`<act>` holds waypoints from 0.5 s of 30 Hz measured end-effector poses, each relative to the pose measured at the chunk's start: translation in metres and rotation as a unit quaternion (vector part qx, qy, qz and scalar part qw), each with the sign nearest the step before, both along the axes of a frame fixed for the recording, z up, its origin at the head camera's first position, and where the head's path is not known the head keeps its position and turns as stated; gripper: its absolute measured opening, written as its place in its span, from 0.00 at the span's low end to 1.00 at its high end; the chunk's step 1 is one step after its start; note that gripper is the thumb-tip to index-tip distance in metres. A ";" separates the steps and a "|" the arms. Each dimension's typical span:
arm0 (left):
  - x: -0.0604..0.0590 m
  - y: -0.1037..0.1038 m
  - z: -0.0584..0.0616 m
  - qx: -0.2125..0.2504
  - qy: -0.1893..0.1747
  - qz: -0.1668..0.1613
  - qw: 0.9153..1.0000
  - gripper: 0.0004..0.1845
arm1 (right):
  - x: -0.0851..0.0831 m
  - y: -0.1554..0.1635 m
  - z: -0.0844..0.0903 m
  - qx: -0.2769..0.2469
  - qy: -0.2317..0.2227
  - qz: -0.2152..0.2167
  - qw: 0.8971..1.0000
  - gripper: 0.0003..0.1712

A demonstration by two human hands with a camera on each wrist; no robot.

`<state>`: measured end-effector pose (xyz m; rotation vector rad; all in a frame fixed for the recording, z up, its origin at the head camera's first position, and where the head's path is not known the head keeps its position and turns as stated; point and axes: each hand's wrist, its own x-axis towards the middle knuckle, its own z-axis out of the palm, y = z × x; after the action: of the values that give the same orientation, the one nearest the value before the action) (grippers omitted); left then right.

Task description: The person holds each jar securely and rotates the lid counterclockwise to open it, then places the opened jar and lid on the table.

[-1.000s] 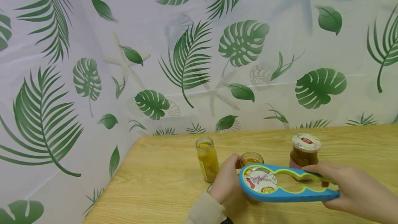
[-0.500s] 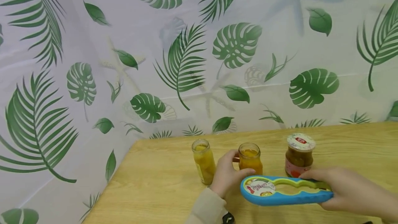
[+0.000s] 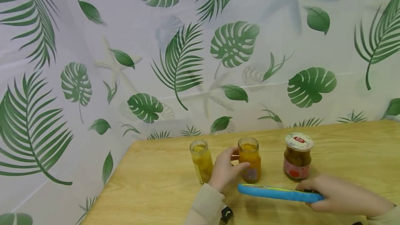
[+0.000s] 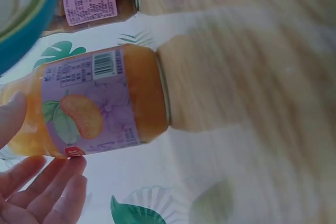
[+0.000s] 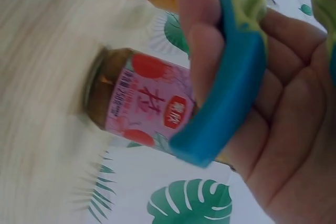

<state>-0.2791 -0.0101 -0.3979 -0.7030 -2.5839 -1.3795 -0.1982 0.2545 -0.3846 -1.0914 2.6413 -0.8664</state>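
Observation:
My left hand [image 3: 225,169] holds a lidless glass jar of orange fruit [image 3: 251,164] between thumb and fingers, upright on the table. In the left wrist view, its purple label shows an orange segment; the fingertips [image 4: 76,163] are at its side. My right hand [image 3: 325,190] grips a blue and lime-green jar opener [image 3: 275,192], seen nearly edge-on in front of the jars. Part of the opener's round end [image 4: 39,30] shows in the left wrist view, with a pale lid inside. Behind the right hand stands a lidded jar with a pink label [image 3: 297,157].
A lidless jar of yellow fruit [image 3: 201,162] stands just left of my left hand. All three jars are on a wooden table [image 3: 150,183]. A leaf-patterned cloth [image 3: 200,61] hangs along the table's back and left sides.
The held jar has moved back to stand between the other two jars. The opener has come lower and turned from showing its face to nearly edge-on. The view has shifted slightly right.

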 end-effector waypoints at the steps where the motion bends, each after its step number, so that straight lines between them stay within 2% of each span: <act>1: 0.000 -0.001 0.001 -0.002 -0.004 -0.002 1.000 0.21 | 0.000 -0.001 -0.001 -0.003 -0.011 0.002 1.000 0.11; 6: 0.003 -0.005 0.007 -0.019 -0.023 -0.010 0.999 0.22 | -0.001 -0.006 -0.006 -0.005 -0.038 0.025 0.999 0.05; 10: 0.008 -0.011 0.013 -0.039 -0.027 -0.017 0.999 0.22 | -0.002 -0.009 -0.009 0.008 -0.058 0.031 0.998 0.08; 15: 0.013 -0.017 0.017 -0.041 -0.034 -0.040 0.998 0.23 | 0.001 -0.012 -0.012 0.009 -0.050 0.039 0.998 0.10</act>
<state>-0.2665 -0.0271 -0.3808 -0.7929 -2.7071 -1.3482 -0.1975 0.2424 -0.3961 -1.1093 2.5038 -0.8572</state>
